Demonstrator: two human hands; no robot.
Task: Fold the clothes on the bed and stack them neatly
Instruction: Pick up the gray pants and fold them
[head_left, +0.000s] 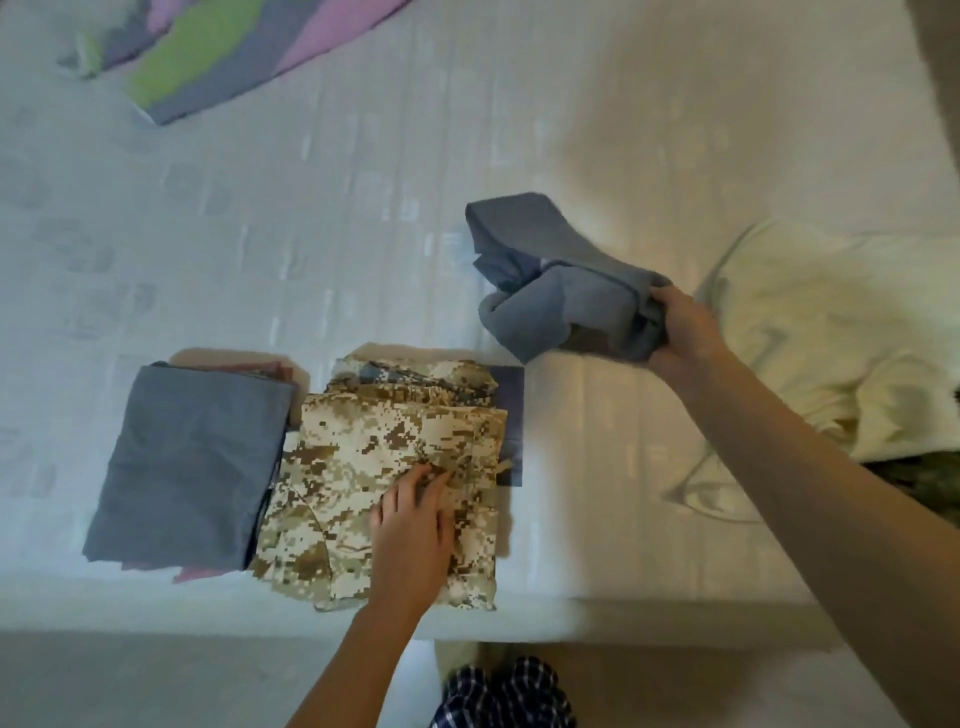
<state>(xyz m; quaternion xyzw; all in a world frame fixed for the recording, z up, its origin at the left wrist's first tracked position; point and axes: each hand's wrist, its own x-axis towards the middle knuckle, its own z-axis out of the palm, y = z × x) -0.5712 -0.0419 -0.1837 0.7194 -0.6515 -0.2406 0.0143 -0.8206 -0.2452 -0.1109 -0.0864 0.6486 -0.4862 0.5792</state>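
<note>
A single wide-angle camera is riding on the person's head, facing forward and steeply down over the near edge of the bed (597, 130). It is sitting close: both arms are reaching in from the bottom, trousers (506, 693) are showing directly beneath, and the bed's far side is running past the top.

No writing, label, brand or number can be read anywhere: not on the folded clothes (363, 457), the grey garment (571, 291) or the bed (311, 234).
</note>
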